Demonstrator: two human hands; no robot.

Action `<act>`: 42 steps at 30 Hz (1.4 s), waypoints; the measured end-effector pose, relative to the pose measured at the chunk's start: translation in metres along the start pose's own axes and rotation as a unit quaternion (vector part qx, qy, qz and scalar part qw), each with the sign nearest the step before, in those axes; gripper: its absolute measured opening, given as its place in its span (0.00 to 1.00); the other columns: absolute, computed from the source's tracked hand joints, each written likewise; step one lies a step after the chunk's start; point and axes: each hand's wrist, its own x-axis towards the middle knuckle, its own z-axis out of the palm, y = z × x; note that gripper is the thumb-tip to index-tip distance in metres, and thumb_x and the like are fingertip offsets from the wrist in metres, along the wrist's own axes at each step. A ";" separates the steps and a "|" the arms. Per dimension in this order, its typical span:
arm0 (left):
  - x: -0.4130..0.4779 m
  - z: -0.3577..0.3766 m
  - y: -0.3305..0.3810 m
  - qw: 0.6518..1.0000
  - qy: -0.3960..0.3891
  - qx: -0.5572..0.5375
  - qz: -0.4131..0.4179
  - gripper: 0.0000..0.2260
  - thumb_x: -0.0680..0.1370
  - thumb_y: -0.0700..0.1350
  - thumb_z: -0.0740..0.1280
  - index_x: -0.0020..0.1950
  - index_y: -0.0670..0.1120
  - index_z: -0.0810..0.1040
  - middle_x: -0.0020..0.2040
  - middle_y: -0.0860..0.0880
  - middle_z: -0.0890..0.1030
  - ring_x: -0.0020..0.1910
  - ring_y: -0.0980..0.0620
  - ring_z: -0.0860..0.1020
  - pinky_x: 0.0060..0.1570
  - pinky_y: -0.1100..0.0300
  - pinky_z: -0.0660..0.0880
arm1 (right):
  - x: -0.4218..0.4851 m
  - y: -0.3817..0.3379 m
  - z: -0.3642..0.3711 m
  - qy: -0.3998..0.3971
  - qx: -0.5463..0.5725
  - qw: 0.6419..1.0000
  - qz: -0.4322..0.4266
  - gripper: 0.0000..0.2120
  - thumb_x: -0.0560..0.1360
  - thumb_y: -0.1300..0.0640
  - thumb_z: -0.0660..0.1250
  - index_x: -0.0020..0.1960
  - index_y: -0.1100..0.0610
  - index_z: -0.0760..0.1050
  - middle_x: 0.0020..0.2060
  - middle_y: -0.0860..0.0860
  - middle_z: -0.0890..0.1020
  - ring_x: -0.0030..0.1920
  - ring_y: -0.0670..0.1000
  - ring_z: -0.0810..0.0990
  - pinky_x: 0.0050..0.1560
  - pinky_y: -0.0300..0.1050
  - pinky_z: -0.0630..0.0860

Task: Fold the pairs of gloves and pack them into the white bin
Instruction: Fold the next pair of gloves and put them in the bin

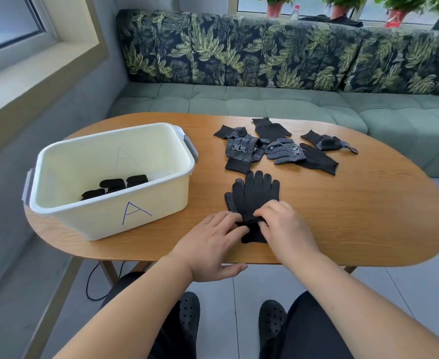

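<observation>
A stacked pair of black gloves (pixel 254 195) lies flat on the wooden table (pixel 368 216), fingers pointing away from me, a dotted thumb showing at its left. My left hand (pixel 213 244) touches the cuff end from the left with its fingertips, thumb off the table edge. My right hand (pixel 283 226) pinches the cuff area from the right, fingers curled on the fabric. The white bin (pixel 104 224), marked with a blue "A", stands at the left and holds three folded black glove bundles (pixel 117 186).
Several loose black and dotted gloves (pixel 278 149) lie in a heap behind the pair. A green sofa with leaf-print cushions (pixel 265 99) runs behind the table. My knees and black shoes are under the near edge.
</observation>
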 end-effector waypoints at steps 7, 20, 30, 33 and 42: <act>-0.001 0.000 0.000 1.000 0.010 -0.001 0.001 0.31 0.79 0.68 0.65 0.73 0.47 0.74 0.69 0.46 0.72 0.70 0.44 0.70 0.69 0.50 0.71 | 0.056 -0.004 -0.048 0.065 -0.029 0.997 0.039 0.07 0.79 0.60 0.72 0.55 0.53 0.86 0.46 0.54 0.83 0.51 0.62 0.81 0.49 0.55 0.78; -0.001 0.001 -0.001 1.000 0.014 0.024 0.012 0.31 0.80 0.68 0.64 0.73 0.46 0.75 0.69 0.45 0.73 0.69 0.42 0.72 0.68 0.47 0.71 | 0.047 0.001 -0.034 0.106 -0.022 0.994 -0.017 0.11 0.75 0.65 0.73 0.53 0.52 0.85 0.49 0.52 0.83 0.52 0.60 0.80 0.50 0.57 0.80; -0.002 0.002 0.001 0.999 0.014 0.042 0.028 0.28 0.82 0.67 0.62 0.72 0.48 0.74 0.69 0.46 0.73 0.68 0.43 0.73 0.67 0.48 0.71 | -0.012 0.004 0.012 0.107 -0.004 0.994 -0.001 0.12 0.76 0.67 0.75 0.57 0.55 0.86 0.51 0.48 0.85 0.53 0.53 0.81 0.48 0.51 0.82; -0.002 0.005 0.001 0.998 0.019 0.043 0.029 0.27 0.82 0.67 0.62 0.70 0.48 0.75 0.69 0.45 0.73 0.67 0.43 0.73 0.65 0.48 0.72 | -0.019 0.002 0.011 0.124 -0.006 0.992 -0.031 0.14 0.75 0.68 0.76 0.58 0.56 0.86 0.52 0.48 0.85 0.53 0.52 0.82 0.48 0.48 0.82; -0.003 0.003 0.002 0.998 0.021 0.044 0.033 0.27 0.82 0.67 0.63 0.69 0.47 0.76 0.67 0.48 0.75 0.67 0.44 0.73 0.64 0.49 0.75 | -0.039 0.005 0.026 0.134 -0.026 0.989 -0.057 0.15 0.71 0.70 0.79 0.55 0.56 0.86 0.50 0.49 0.85 0.50 0.53 0.84 0.46 0.47 0.82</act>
